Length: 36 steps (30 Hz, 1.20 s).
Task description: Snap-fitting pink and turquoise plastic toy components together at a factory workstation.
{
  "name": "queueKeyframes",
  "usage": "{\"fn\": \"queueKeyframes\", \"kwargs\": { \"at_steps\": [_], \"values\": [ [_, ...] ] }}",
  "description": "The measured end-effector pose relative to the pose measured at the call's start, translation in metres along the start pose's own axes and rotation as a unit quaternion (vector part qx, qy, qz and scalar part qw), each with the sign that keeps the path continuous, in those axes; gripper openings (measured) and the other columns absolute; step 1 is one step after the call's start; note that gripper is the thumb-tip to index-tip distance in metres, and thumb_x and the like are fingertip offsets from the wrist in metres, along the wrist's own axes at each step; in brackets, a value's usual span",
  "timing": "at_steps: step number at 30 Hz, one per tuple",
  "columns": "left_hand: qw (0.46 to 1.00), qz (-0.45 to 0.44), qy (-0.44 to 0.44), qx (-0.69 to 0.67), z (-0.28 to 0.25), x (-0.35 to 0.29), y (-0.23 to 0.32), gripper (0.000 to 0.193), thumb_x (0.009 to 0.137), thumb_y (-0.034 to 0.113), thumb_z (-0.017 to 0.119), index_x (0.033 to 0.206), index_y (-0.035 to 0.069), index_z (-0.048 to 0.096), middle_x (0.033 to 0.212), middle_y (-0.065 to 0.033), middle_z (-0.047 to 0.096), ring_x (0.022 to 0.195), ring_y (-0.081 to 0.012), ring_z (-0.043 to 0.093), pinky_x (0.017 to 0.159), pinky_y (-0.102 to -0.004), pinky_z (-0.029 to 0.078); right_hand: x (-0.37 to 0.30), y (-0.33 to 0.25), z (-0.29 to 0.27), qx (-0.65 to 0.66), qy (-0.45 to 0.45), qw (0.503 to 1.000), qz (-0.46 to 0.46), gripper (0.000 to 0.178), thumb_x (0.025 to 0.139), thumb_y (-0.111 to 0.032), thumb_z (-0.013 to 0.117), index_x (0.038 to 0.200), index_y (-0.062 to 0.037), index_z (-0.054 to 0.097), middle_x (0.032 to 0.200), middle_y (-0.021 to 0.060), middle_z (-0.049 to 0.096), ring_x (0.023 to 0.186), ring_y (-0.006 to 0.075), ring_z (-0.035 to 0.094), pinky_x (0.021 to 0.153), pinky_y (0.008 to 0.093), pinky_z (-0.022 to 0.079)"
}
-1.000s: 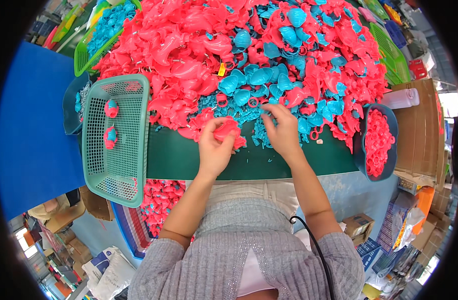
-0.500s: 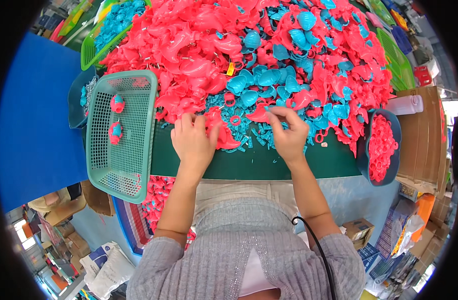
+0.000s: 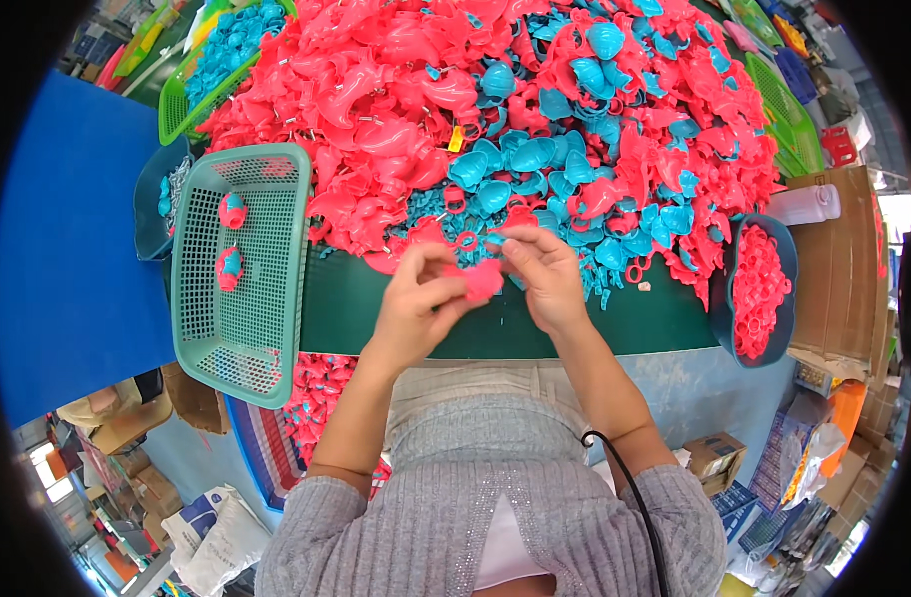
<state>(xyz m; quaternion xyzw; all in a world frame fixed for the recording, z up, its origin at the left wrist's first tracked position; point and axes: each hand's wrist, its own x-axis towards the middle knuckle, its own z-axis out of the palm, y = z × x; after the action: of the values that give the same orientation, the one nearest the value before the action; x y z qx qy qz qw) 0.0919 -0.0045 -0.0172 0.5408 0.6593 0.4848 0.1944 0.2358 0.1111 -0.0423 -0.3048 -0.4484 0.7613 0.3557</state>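
Over the front part of the green table, my left hand (image 3: 414, 307) is closed on a pink plastic part (image 3: 482, 281), slightly blurred. Close beside it, my right hand (image 3: 548, 278) pinches a small blue plastic piece (image 3: 494, 239) between thumb and fingertips. The two parts are near each other; whether they touch I cannot tell. Just beyond my hands lies a heap of pink plastic shells (image 3: 381, 90), with blue domed shells (image 3: 533, 154) and small blue pieces among them. A pink ring (image 3: 466, 240) lies near my right fingertips.
At the left stands a green mesh basket (image 3: 294, 289) holding two pink-and-blue assembled pieces (image 3: 231, 269). A dark tub of pink rings (image 3: 757, 298) is at the table's right edge. Beside it are a white bottle (image 3: 806, 204) and a cardboard box (image 3: 833, 279).
My left hand has come away from the heap, bringing a pink part inward. My right hand has moved left and nearer to it, still pinching the small blue piece.
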Motion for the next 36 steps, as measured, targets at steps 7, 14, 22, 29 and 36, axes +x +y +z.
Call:
{"fn": "queueKeyframes", "kwargs": {
  "at_steps": [7, 14, 22, 29, 36],
  "values": [
    [0.981, -0.071, 0.069, -0.166, 0.027, -0.001, 0.009, 0.047, 0.077, 0.001, 0.072, 0.12, 0.0, 0.055, 0.125, -0.0106, 0.049, 0.111, -0.0227, 0.054, 0.093, -0.0363, 0.047, -0.014, 0.001, 0.026, 0.001, 0.051, 0.995, -0.085, 0.015, 0.09, 0.001, 0.058, 0.105, 0.002, 0.06, 0.091, 0.013, 0.067, 0.086, 0.0207, 0.067, 0.07, 0.0267, 0.055],
    [0.728, -0.288, 0.128, -0.609, 0.043, -0.001, 0.025, 0.048, 0.094, 0.01, 0.055, 0.137, 0.007, 0.034, 0.121, -0.0128, 0.055, 0.112, -0.0253, 0.057, 0.091, -0.041, 0.051, -0.011, 0.003, 0.019, -0.349, 0.035, 0.843, -0.407, 0.013, 0.078, 0.007, 0.068, 0.09, 0.0037, 0.064, 0.086, 0.0144, 0.066, 0.079, 0.0264, 0.066, 0.071, 0.033, 0.052],
    [0.674, -0.305, 0.193, -0.644, 0.001, -0.012, -0.004, 0.036, 0.098, 0.028, 0.045, 0.125, 0.005, 0.044, 0.125, -0.0157, 0.054, 0.114, -0.033, 0.056, 0.094, -0.0501, 0.049, -0.003, 0.003, -0.009, -0.269, 0.063, 0.956, -0.101, 0.012, 0.077, 0.004, 0.067, 0.088, 0.0015, 0.063, 0.084, 0.0127, 0.064, 0.076, 0.0238, 0.063, 0.069, 0.0309, 0.05],
    [0.69, -0.325, 0.198, -0.615, -0.012, -0.018, -0.006, 0.036, 0.099, 0.026, 0.042, 0.129, 0.005, 0.043, 0.127, -0.0113, 0.054, 0.114, -0.0238, 0.055, 0.085, -0.0406, 0.049, 0.025, 0.006, 0.012, -0.564, 0.049, 0.734, -0.376, 0.015, 0.071, -0.001, 0.069, 0.085, -0.0041, 0.066, 0.086, 0.0089, 0.062, 0.085, 0.0281, 0.056, 0.073, 0.0378, 0.045],
    [0.732, -0.346, 0.188, -0.555, -0.01, -0.022, -0.01, 0.034, 0.094, 0.013, 0.054, 0.126, 0.004, 0.047, 0.108, -0.0077, 0.061, 0.082, -0.015, 0.061, 0.065, -0.0287, 0.049, 0.046, 0.008, 0.005, -0.692, -0.079, 0.651, -0.302, 0.013, 0.069, -0.006, 0.07, 0.082, -0.0081, 0.07, 0.081, 0.005, 0.055, 0.081, 0.0256, 0.052, 0.069, 0.0387, 0.042]
  ]
}}
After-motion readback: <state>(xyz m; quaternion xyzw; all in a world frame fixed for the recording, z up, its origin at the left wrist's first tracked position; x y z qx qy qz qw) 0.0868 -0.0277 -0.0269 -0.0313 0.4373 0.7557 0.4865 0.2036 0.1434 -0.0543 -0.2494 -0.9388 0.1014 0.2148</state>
